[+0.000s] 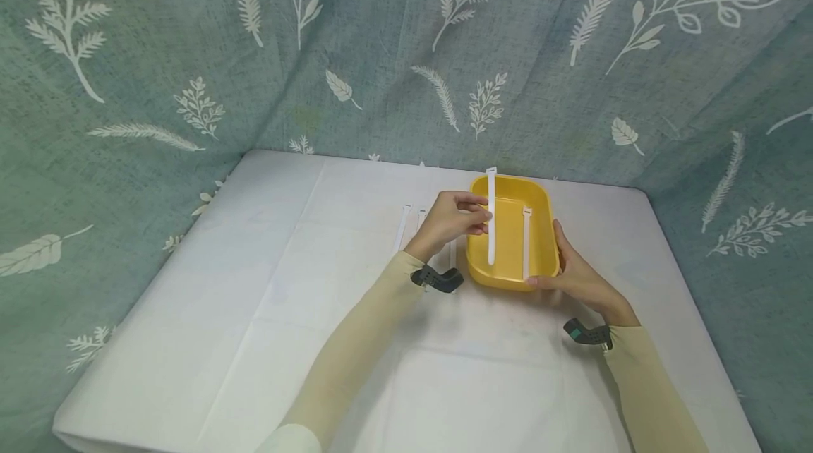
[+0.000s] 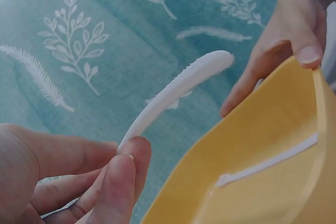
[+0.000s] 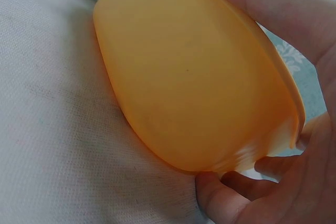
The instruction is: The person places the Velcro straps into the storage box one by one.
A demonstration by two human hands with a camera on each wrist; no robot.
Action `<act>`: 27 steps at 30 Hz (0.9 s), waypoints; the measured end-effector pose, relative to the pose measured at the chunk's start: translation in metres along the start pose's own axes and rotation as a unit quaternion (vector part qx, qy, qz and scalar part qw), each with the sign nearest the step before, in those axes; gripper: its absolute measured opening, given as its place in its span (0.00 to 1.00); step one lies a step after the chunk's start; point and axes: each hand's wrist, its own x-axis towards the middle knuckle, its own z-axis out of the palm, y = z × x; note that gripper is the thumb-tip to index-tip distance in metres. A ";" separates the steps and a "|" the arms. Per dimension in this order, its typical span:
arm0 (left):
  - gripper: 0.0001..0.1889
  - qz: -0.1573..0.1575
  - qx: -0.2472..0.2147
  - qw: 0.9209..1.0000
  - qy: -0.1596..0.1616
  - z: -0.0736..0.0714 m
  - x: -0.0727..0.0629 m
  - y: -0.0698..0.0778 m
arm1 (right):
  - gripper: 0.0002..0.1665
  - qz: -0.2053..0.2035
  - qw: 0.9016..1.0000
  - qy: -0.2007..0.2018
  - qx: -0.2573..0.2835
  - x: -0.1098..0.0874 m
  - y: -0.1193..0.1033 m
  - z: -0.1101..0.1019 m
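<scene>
My left hand [image 1: 452, 216] pinches a white cable strap [image 1: 492, 227] between thumb and fingertips, over the left part of a yellow tray [image 1: 508, 227]. The strap has a slotted head at one end and a rounded tail, which bends away from the fingertips in the left wrist view. Inside the tray lies a second white strap [image 1: 526, 248], along its right side. My right hand [image 1: 581, 280] grips the tray at its near right corner, thumb on the rim [image 2: 316, 77] and fingers along the outer wall [image 3: 194, 77].
Several more white straps, among them one strap [image 1: 401, 227] at the left, lie on the white-covered table [image 1: 343, 284] beside the tray, partly hidden by my left hand and wrist. A leaf-patterned green-blue curtain [image 1: 394, 72] hangs behind the table, close to the tray's far end.
</scene>
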 end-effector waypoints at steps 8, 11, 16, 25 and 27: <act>0.18 0.012 0.008 1.000 -0.007 0.007 0.003 0.002 | 0.81 0.002 1.000 -0.001 -0.002 0.001 0.001 0.000; 0.17 0.012 0.008 1.000 -0.005 0.009 0.004 0.001 | 0.81 -0.001 1.000 0.000 -0.002 0.001 0.002 -0.001; 0.16 0.000 0.009 1.000 0.002 0.013 0.008 -0.001 | 0.81 -0.002 1.000 0.000 -0.003 0.001 0.001 0.000; 0.16 -0.015 -0.001 1.000 0.002 0.020 0.017 -0.008 | 0.80 -0.005 1.000 -0.002 0.000 0.000 0.000 0.000; 0.16 -0.016 -0.005 1.000 0.000 0.022 0.018 -0.010 | 0.81 -0.004 1.000 -0.001 -0.003 0.000 0.001 0.000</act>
